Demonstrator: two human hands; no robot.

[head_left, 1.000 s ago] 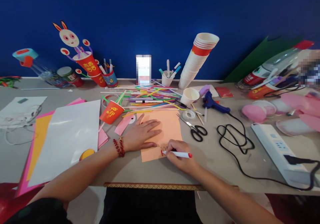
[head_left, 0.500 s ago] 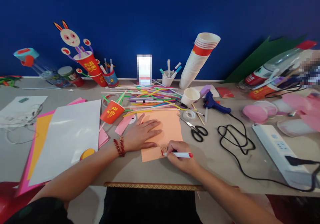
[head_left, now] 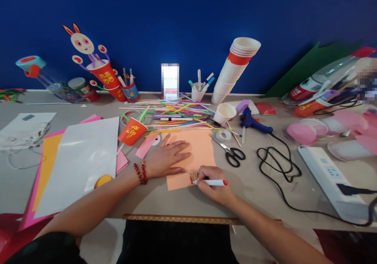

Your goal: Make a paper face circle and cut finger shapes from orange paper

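My left hand lies flat with fingers spread on a sheet of orange paper, holding it down; a red bead bracelet circles the wrist. My right hand is closed round a white marker with a red cap, its tip touching the paper's near edge where small red outlines are drawn.
Black scissors, a tape roll, a blue glue gun with a looping black cord, and a white power strip lie to the right. Coloured straws, a red cup, stacked paper cups and paper sheets fill the left and back.
Both hands stay in place; the marker tip shifts only slightly on the paper. The view has drifted a little.
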